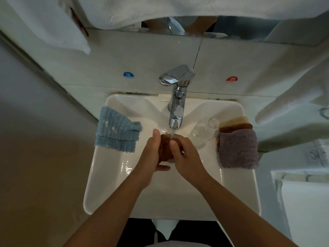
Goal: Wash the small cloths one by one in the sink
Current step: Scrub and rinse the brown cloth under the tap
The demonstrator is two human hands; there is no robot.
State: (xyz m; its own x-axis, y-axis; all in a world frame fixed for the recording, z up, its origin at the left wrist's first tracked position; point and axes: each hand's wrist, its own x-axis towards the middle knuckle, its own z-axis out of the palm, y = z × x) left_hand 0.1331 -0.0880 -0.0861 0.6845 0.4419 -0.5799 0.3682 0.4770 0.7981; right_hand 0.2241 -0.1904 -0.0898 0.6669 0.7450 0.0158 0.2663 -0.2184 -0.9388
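Place: bathroom, likely in a hotel or a home.
Fixture: white ceramic sink (110, 175) mounted against a tiled wall (124, 56).
Tap: chrome single-lever faucet (176, 97), water running.
Markings: blue COLD sticker (128, 75) and red HOT sticker (232, 80) on the tiles.
Linen: white towels (53, 24) hanging above.
Mirror: lower edge (178, 24) visible above the tiles.

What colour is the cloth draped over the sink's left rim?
Light blue, with a grid-like waffle texture: the blue cloth, seen clearly in the head view.

Faucet (176, 97) behind the sink (110, 175); cloths on both side ledges.
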